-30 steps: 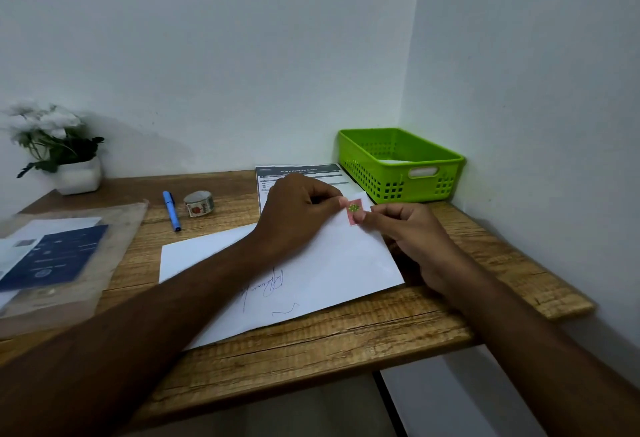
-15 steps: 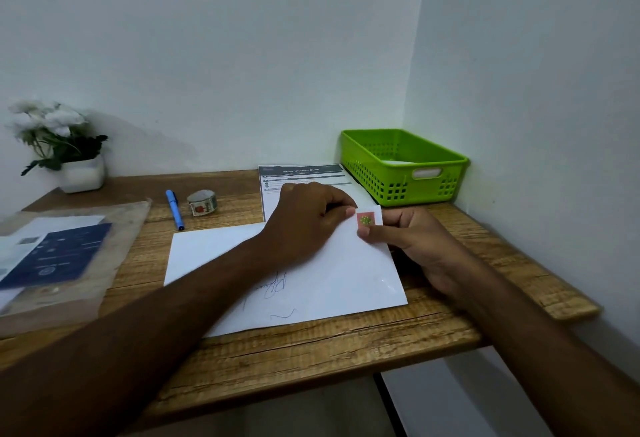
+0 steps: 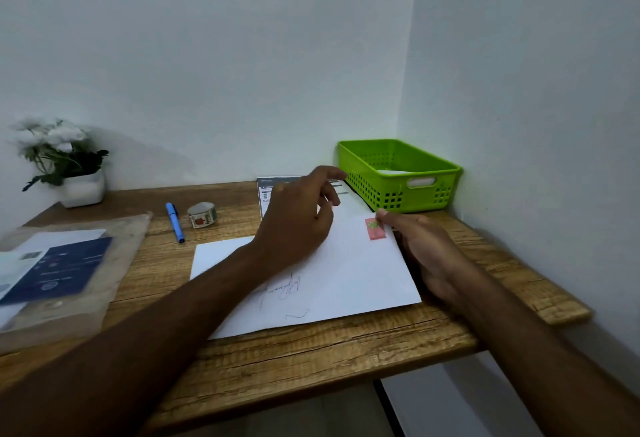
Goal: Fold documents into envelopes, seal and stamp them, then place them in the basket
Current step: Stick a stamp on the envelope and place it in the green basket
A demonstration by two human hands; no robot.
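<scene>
a white envelope [image 3: 346, 277] lies flat near the front of the wooden worktop [image 3: 311, 360], face up, with a scrawl of handwriting on its near half. a pink stamp [image 3: 375, 228] with a green mark sits on its far right corner. the left hand [image 3: 298, 225] is over the envelope's far edge, fingers loosely curled with gaps between them, holding nothing. the right hand [image 3: 424, 249] lies along the envelope's right edge, one fingertip touching the stamp's upper corner; whether it pinches the edge i cannot tell. to the left lies a clear plastic sleeve [image 3: 114, 228] with a dark blue leaflet inside. further back are a blue pen [image 3: 175, 222] and, just beside it, a roll of tape [image 3: 202, 215]. a printed document [image 3: 268, 190] lies behind the left hand, and a green basket [image 3: 398, 190] with something white in it stands in the far right corner. a potted plant [image 3: 81, 187] stands at far left.
</scene>
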